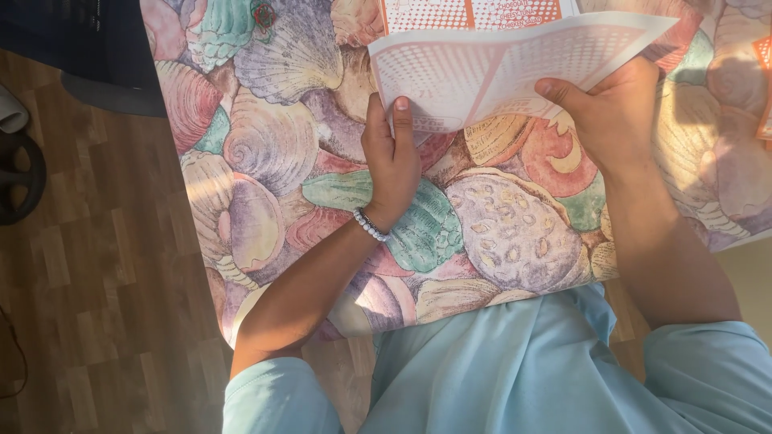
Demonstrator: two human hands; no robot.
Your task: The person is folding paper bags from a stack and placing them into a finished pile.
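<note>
Both hands pinch a folded orange-and-white paper sheet (498,68) above the shell-patterned table (322,161): the left hand (392,157) grips its lower left corner, the right hand (613,120) its lower right edge, thumbs on top.

Right hand (615,120) fingers behind folded paper (507,68)
</note>
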